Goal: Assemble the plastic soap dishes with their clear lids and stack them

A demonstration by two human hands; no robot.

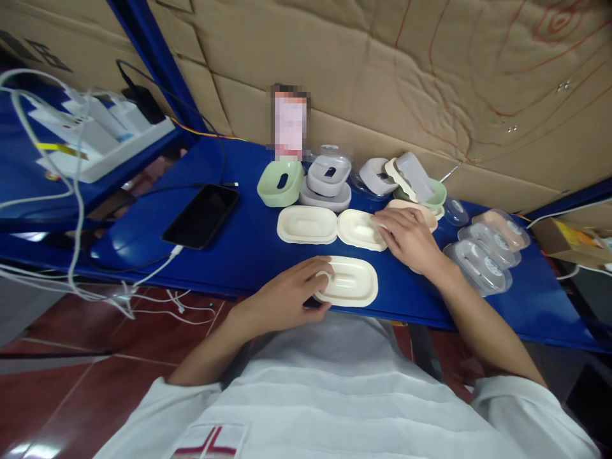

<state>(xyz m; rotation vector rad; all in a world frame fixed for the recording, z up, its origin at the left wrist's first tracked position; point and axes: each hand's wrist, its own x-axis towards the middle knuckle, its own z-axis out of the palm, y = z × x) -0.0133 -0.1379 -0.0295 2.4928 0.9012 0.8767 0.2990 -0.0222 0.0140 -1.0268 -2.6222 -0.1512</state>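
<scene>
Three cream dishes [356, 280] lay on the blue table [258, 252]; the left hand [299, 288] pinched the nearest one's left end; the right hand [412, 239] touched the back-right one, grip unclear. Things seemed partway along; dishes were spread out; bowls [272, 193] sat bunched behind.

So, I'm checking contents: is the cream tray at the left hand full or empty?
Empty, as far as shows: the cream tray has a bare inside, the left hand hiding one end.
</scene>
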